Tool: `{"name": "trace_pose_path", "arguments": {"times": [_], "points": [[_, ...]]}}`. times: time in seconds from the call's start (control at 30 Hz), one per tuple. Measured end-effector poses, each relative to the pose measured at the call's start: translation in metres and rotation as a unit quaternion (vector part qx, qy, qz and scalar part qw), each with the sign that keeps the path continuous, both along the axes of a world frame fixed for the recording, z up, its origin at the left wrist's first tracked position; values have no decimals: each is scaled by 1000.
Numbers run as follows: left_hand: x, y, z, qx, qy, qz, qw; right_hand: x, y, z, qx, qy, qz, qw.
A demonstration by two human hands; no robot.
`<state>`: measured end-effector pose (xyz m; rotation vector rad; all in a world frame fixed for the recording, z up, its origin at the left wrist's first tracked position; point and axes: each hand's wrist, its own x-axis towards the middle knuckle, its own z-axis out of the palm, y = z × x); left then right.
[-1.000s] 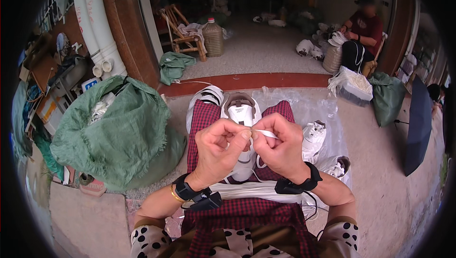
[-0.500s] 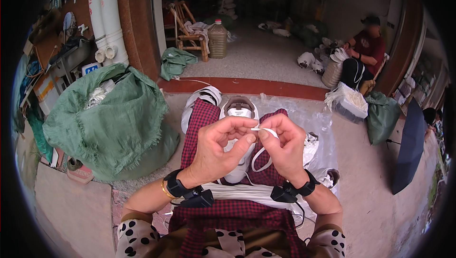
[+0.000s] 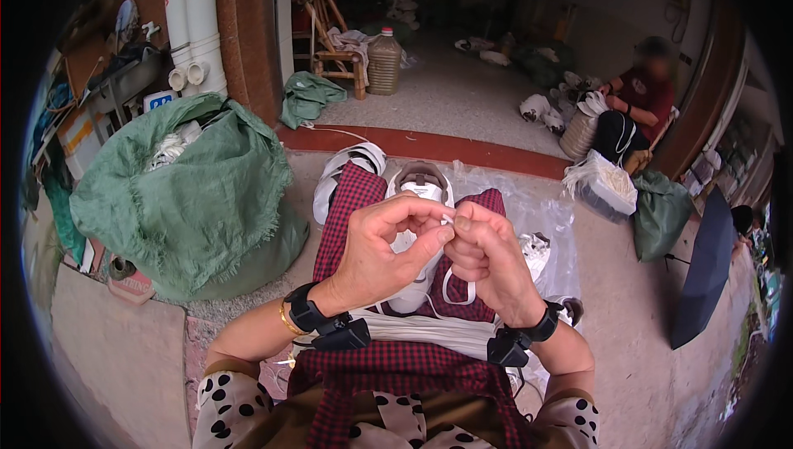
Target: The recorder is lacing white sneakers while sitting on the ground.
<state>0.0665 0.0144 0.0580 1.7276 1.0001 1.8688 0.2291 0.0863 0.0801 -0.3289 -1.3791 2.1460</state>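
Both hands pinch the same white lace [image 3: 447, 219] at the centre of the frame: the left hand [image 3: 384, 247] has thumb and forefinger around a small bit of it, and the right hand [image 3: 491, 259], just to the right, presses its thumb against curled fingers. How firm the left pinch is, I cannot tell. A loop of the lace hangs below the right hand, before the checked cloth [image 3: 487, 199]. The white shoe [image 3: 424, 190] is behind the hands, its heel toward the top of the frame; lower lies a bundle of white strands [image 3: 421, 329]. In my judgement, the fingertips should be close together, the lace without twist, and the loop free from the cloth.
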Motion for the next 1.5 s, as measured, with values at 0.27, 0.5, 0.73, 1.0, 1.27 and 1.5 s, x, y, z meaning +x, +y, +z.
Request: {"name": "trace_pose_path", "arguments": {"times": [0.27, 0.5, 0.73, 1.0, 1.27, 1.5], "points": [[0, -1, -6, -11, -31, -31, 999, -3, -7, -7, 104, -9, -73, 992], [0, -5, -3, -45, -69, -26, 996, -2, -6, -8, 140, -30, -90, 986], [-6, 4, -10, -21, 20, 45, 999, -10, -4, -9, 227, -56, -122, 965], [-8, 3, -11, -55, -31, -71, 995, -3, 5, -7, 35, -40, 2, 999], [-14, 1, -12, -57, -9, -58, 997, 0, 0, -2, 97, -74, -13, 992], [-16, 4, -21, -161, -204, -193, 946, 1, 3, -2, 222, -79, -59, 970]]}}
